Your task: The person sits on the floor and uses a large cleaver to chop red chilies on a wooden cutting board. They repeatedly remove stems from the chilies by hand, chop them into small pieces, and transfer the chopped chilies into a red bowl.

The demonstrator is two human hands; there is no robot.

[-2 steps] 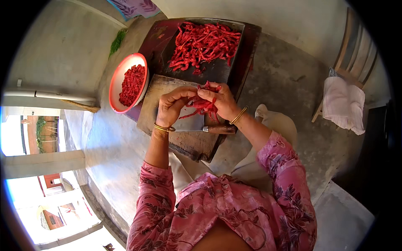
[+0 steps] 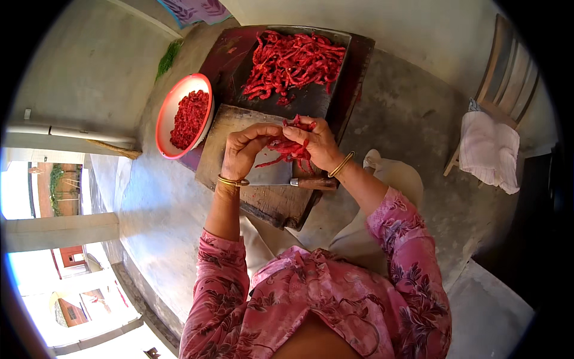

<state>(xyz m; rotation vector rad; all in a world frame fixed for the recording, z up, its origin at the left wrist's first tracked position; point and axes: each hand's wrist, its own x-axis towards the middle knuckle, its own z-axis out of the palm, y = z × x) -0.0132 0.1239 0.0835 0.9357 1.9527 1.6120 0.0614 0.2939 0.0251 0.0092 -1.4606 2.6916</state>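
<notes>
Over a worn wooden chopping board, my two hands meet around a small bunch of long, wrinkled red chilies. My right hand has its fingers wrapped round the bunch, and several chilies dangle below it. From the other side, my left hand pinches at the bunch with thumb and fingertips; exactly what lies between them is partly hidden. Beneath the hands a cleaver lies flat on the board, its wooden handle toward the right and its blade partly covered by the chilies.
Beyond the board, a dark metal tray carries a heap of red chilies. A white bowl with a red rim stands at left, holding chopped chilies. These rest on a low dark-red table. A wooden chair with a pale cloth is at right.
The view has shifted very slightly. Both hands keep nearly the same hold on the chilies, and the cleaver has not moved on the board.
</notes>
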